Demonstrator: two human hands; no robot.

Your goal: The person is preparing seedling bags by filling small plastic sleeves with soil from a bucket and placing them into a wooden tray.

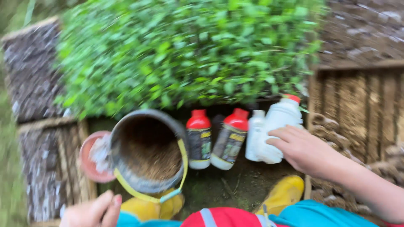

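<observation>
my right hand (301, 150) wraps its fingers around the white bottle (277, 130) beside the red-capped bottles (214, 138), left hand (94, 212) loosely curled low; a careless lift could topple those neighbours against the bucket (145, 151).

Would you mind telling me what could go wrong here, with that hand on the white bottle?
The right hand grips the tilted white plastic bottle; pulling it could topple the leaning dark red-capped bottles beside it. The grey bucket lies tipped, so its brown contents might spill.
</observation>
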